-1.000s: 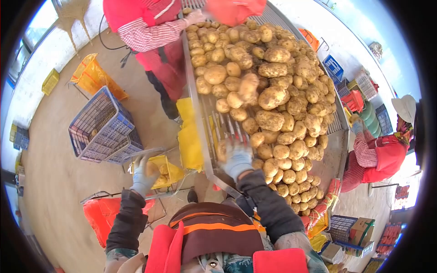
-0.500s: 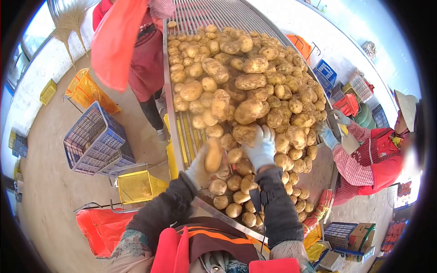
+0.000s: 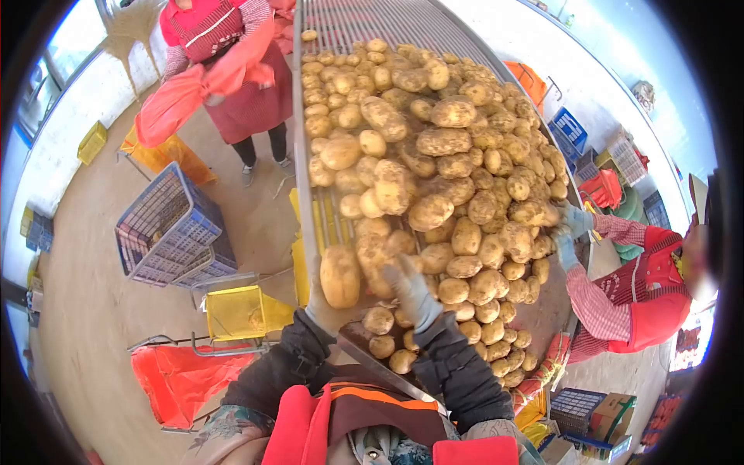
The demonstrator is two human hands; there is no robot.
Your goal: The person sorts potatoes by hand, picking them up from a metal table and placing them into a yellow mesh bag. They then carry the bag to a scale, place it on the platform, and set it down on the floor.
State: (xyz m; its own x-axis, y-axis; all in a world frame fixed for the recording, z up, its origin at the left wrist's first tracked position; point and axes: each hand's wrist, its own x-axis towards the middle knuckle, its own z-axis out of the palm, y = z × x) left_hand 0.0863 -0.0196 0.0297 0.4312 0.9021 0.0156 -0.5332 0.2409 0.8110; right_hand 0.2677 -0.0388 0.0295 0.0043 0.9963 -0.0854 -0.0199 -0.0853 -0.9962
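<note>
Large potato [image 3: 339, 277] grasped by left hand [image 3: 319, 305] at left edge of slatted table [image 3: 372, 23]; right hand [image 3: 416, 294] blurred beside potato pile [image 3: 457, 166]; whether its fingers are closed cannot be told.

Whole frame: no text, numbers or signs readable.
Pale bag [image 3: 643, 94], upper right: marks blurred, illegible.
Cardboard carton [image 3: 609, 415], lower right: print too small to read.
</note>
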